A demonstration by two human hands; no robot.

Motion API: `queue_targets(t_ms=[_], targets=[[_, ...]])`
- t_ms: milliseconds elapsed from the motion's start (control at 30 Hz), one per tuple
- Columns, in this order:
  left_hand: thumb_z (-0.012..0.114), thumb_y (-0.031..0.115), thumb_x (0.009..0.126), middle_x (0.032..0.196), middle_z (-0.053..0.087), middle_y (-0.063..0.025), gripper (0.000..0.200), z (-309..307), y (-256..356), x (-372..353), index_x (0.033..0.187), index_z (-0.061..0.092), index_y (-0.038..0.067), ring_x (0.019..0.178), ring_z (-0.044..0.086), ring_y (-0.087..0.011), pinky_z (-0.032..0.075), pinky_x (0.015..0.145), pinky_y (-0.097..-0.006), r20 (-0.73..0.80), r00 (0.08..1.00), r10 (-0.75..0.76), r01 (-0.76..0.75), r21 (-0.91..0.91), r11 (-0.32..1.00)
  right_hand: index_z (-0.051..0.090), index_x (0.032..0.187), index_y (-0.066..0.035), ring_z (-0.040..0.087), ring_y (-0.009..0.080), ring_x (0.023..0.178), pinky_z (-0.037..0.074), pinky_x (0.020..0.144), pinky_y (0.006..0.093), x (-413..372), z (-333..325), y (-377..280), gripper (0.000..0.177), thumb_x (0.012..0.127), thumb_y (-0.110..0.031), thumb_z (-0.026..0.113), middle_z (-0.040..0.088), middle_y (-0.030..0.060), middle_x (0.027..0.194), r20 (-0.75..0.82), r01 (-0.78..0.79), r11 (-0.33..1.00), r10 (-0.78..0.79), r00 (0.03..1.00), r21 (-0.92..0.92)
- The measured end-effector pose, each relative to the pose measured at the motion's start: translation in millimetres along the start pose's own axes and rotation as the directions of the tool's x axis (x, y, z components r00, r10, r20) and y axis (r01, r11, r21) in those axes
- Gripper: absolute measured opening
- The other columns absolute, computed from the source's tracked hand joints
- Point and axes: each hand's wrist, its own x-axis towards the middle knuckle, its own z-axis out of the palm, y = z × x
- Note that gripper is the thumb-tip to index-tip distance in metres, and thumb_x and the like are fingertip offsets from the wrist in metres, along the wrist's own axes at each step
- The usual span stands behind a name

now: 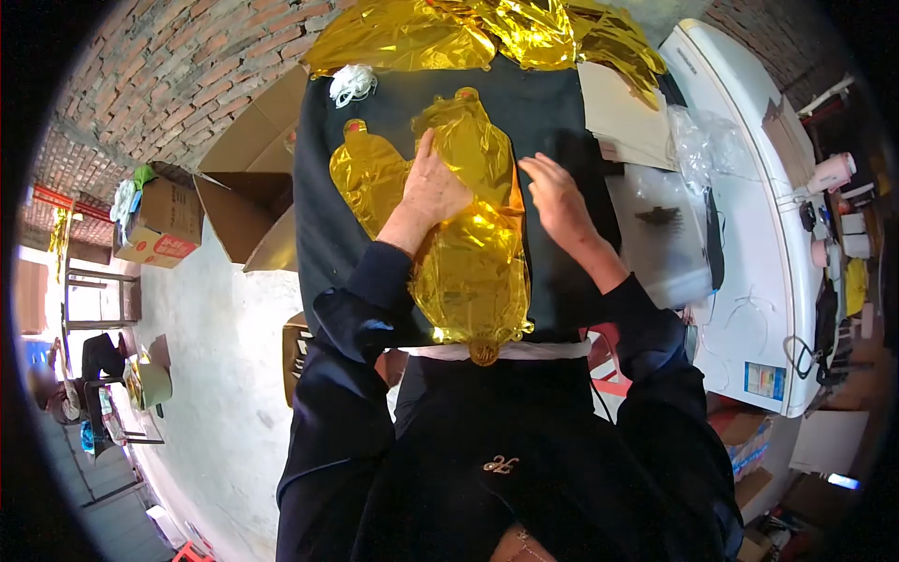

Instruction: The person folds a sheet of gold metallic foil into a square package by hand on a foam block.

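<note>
A large gold foil piece [468,267] lies lengthwise on the black-covered table [571,234], its rounded tab hanging at the near edge. My left hand [434,187] rests flat on its upper half, fingers extended. To the right of the foil, my right hand [559,201] is raised over the black cloth with its fingers apart and nothing between them. Another gold foil piece [365,173] lies to the left, partly beside my left hand. Both pieces have a small tab at the far end.
A heap of gold foil [403,37] covers the far edge, with a white string bundle [352,85] near it. Cardboard sheets [626,112] and clear plastic bags [665,220] lie at the right, beside a white freezer [749,253]. Open cardboard boxes [245,211] stand at the left.
</note>
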Motion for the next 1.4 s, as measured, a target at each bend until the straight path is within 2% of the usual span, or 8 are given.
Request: queue_targets(t_ms=[167,267,400,800,1000,1133,1267,1400], targets=[[0.049,0.034,0.099,0.16,0.047,-0.0077,0.056,6.2,0.2,-3.0,0.152,0.051,0.015,0.152,0.034,-0.0277,0.019,0.127,-0.0502,-0.031,0.999,0.017,-0.011,0.171,0.985,0.051,0.145,0.003,0.043,0.0366,0.145,0.029,0.122,0.0497,-9.4,6.9,-30.9,0.05,0.097,-0.007,0.059,0.054,0.02,0.149,0.08,0.079,0.984,-0.067,0.995,-0.16],[0.048,0.034,0.1,0.16,0.046,-0.0074,0.055,5.5,-1.9,-5.9,0.152,0.051,0.016,0.153,0.033,-0.0277,0.019,0.127,-0.0482,0.082,0.996,-0.028,0.019,0.107,0.994,0.05,0.146,0.003,0.043,0.0358,0.146,0.028,0.123,0.0497,-12.4,10.3,-37.9,0.051,0.098,-0.01,0.06,0.053,0.0195,0.15,0.043,0.071,0.985,-0.065,0.997,-0.16],[0.046,0.039,0.102,0.162,0.044,-0.0074,0.058,12.9,-4.7,-4.6,0.155,0.047,0.016,0.155,0.03,-0.0281,0.016,0.127,-0.0482,0.058,0.998,-0.013,0.006,0.112,0.994,0.047,0.149,0.002,0.036,0.0331,0.151,0.025,0.124,0.0493,-12.2,9.9,-51.1,0.054,0.1,-0.018,0.06,0.045,0.018,0.157,0.079,0.029,0.973,-0.011,0.997,-0.228],[0.044,0.051,0.101,0.168,0.033,-0.0094,0.068,2.7,-4.4,1.8,0.161,0.037,0.018,0.158,0.022,-0.0298,0.007,0.128,-0.0536,0.125,0.992,-0.013,0.001,0.093,0.996,0.048,0.148,0.001,0.031,0.0332,0.154,0.021,0.125,0.0526,-10.3,16.1,-55.5,0.057,0.101,-0.028,0.061,0.042,0.0186,0.16,0.134,0.03,0.972,0.002,0.991,-0.234],[0.044,0.045,0.101,0.164,0.04,-0.0079,0.063,6.3,-3.2,-0.4,0.158,0.042,0.019,0.156,0.025,-0.0292,0.009,0.128,-0.0538,0.094,0.996,0.003,-0.02,0.185,0.983,0.047,0.149,0.0,0.033,0.0339,0.152,0.022,0.124,0.0557,8.6,11.3,-50.8,0.061,0.1,-0.032,0.063,0.044,0.0182,0.159,0.101,0.051,0.966,-0.026,0.994,-0.255],[0.046,0.037,0.1,0.163,0.041,-0.0077,0.059,4.7,-4.2,-1.6,0.155,0.046,0.018,0.155,0.029,-0.0291,0.015,0.128,-0.0532,0.033,0.999,0.011,-0.013,0.075,0.997,0.043,0.152,0.0,0.032,0.0323,0.153,0.02,0.125,0.0544,5.2,23.9,-45.4,0.063,0.102,-0.033,0.061,0.042,0.0173,0.16,0.158,0.027,0.963,0.016,0.987,-0.267],[0.047,0.035,0.1,0.162,0.044,-0.0078,0.058,3.3,-3.9,-4.4,0.155,0.047,0.017,0.154,0.03,-0.0294,0.015,0.128,-0.0542,-0.003,0.999,0.037,-0.036,0.088,0.995,0.041,0.154,0.001,0.029,0.0311,0.155,0.018,0.126,0.0538,3.8,24.7,-40.9,0.066,0.102,-0.035,0.06,0.039,0.0171,0.163,0.146,0.045,0.962,-0.005,0.989,-0.269],[0.046,0.039,0.1,0.164,0.042,-0.0067,0.059,-2.4,-0.7,-1.2,0.156,0.046,0.018,0.155,0.029,-0.0285,0.013,0.128,-0.054,0.071,0.997,-0.001,-0.004,0.071,0.997,0.042,0.154,0.001,0.027,0.0302,0.156,0.017,0.126,0.0543,7.0,22.7,-44.6,0.067,0.102,-0.037,0.059,0.037,0.0171,0.164,0.169,0.036,0.961,0.011,0.986,-0.276]])
